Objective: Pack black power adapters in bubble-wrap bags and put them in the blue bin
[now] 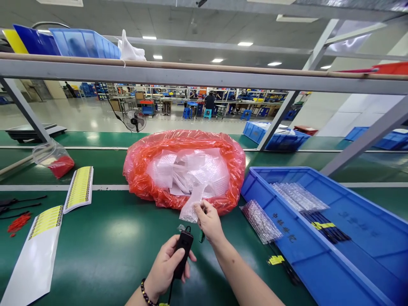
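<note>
In my left hand [168,265] is a small black rectangular device [184,250] with a loop at its top and a cable hanging below. My right hand [208,221] pinches a bubble-wrap bag [190,209] by its edge, just above the device. A thin green item [202,236] shows beneath the right hand, its kind unclear. Behind the hands, a red plastic bag [137,187] stands open with many bubble-wrap bags [207,170] inside. A small clear scrap [185,228] lies by the device's top.
To the right, a blue bin [360,204] holds several wrapped items with black cables. One wrapped bundle [261,221] leans outside it. Sheets of yellow labels [78,189], red bits [19,223] and black cables [19,206] lie left. A shelf beam [204,76] crosses above.
</note>
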`<state>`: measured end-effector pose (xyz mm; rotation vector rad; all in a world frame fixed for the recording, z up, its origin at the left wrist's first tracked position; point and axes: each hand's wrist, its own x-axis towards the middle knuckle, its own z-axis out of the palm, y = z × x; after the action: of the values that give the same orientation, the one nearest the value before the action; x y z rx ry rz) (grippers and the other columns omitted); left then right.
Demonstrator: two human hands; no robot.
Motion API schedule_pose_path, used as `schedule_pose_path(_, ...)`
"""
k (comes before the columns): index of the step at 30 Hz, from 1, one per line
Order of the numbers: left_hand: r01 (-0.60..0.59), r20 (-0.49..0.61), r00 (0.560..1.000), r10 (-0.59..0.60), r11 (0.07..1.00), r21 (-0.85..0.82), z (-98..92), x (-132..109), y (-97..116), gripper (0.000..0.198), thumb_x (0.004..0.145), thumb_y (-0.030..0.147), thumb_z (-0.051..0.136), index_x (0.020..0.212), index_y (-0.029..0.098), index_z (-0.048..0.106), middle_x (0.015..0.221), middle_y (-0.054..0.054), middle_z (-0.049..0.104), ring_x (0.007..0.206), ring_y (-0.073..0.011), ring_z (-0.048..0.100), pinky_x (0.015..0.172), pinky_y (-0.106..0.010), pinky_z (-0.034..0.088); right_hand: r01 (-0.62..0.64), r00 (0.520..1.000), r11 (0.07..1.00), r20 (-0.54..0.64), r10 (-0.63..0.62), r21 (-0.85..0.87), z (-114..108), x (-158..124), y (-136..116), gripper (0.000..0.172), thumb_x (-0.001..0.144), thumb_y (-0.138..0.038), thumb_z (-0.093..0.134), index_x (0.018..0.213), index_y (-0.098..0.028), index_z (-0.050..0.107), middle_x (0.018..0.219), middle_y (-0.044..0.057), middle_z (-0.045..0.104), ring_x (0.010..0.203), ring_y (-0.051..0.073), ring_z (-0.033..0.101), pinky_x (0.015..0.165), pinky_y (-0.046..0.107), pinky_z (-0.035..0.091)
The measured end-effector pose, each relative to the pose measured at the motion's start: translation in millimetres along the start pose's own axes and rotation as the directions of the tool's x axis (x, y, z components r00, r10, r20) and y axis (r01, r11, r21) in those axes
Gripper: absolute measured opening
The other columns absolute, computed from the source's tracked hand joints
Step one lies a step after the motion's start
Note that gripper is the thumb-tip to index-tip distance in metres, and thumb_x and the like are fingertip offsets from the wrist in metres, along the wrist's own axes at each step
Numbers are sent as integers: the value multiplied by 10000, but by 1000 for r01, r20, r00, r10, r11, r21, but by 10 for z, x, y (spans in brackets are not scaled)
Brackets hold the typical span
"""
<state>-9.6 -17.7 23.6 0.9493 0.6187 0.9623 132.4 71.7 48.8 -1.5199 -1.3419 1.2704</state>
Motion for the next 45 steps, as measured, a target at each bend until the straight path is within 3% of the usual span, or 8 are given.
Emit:
schedule_pose_path(6, -18, -142, 990, 14, 999, -31, 15, 46, 15, 427, 850, 398, 445, 1162, 146, 298, 905, -96, 532, 515, -82, 505, 416, -193, 387, 177, 969, 976, 195, -150, -128, 61, -163, -16, 714, 654, -712, 264, 849, -44, 423, 796, -14, 470, 638, -183, 332, 609, -77, 317)
schedule_pose_path(12, -121, -431, 901, 58, 986, -119, -7, 70, 50, 499, 776, 313, 548, 1194, 163, 322, 850, -51, 503, 628, -110, 485, 437, -208, 409, 183, 882, 945, 469, -37, -270, 81, -305, -84, 677, 701, -649, 249, 993, -86, 486, 920, -15, 513, 720, -181, 391, 690, -98, 323)
schedule_pose_path(18, -236, -556, 830, 37, 927, -290, -47, 103, 38, 500, 726, 382, 585, 1124, 138, 406, 840, -49, 513, 584, -109, 460, 393, -215, 388, 267, 705, 907, 707, 46, -325, 116, -375, -127, 478, 773, -434, 244, 898, -85, 546, 896, -47, 530, 751, -201, 415, 699, -141, 262)
schedule_pose_path(21, -184, -618, 783, -73, 922, -342, -81, 167, 110, 413, 693, 340, 654, 979, 97, 480, 749, -37, 525, 530, -93, 463, 371, -187, 355, 201, 741, 913, 664, 95, -355, 174, -422, -73, 510, 750, -485, 272, 917, -91, 549, 902, -53, 521, 673, -199, 357, 622, -115, 240)
schedule_pose_path(27, -341, -769, 613, -181, 817, -464, -117, 228, 290, 174, 776, 206, 581, 881, 103, 491, 731, -23, 550, 553, -82, 515, 491, -197, 426, 178, 747, 872, 640, 181, -455, 428, -594, 183, 494, 741, -453, 278, 853, -68, 567, 810, -41, 515, 609, -193, 309, 554, -93, 186)
schedule_pose_path(33, -299, -596, 803, -13, 857, -421, -14, 140, 108, 355, 687, 267, 683, 928, 106, 477, 822, -39, 561, 717, -107, 526, 671, -230, 435, 78, 887, 896, 441, 139, -438, 429, -560, 178, 660, 735, -600, 182, 790, -29, 509, 748, -20, 485, 561, -181, 243, 527, -74, 183)
schedule_pose_path(40, -93, -392, 920, -7, 968, -234, 64, 67, 18, 294, 702, 250, 654, 903, 85, 515, 782, -41, 546, 663, -93, 477, 657, -234, 398, 40, 925, 958, 373, 72, -283, 85, -479, 14, 820, 536, -762, 381, 914, -49, 528, 795, -18, 506, 601, -182, 291, 569, -75, 250)
schedule_pose_path(45, 60, -205, 976, -70, 997, -55, 158, 62, -75, 324, 725, 269, 615, 954, 60, 522, 736, -64, 570, 674, -124, 494, 690, -263, 385, -90, 959, 951, 230, 162, -295, -32, -457, -30, 783, 596, -742, 314, 881, -39, 508, 778, -7, 502, 548, -161, 313, 529, -42, 265)
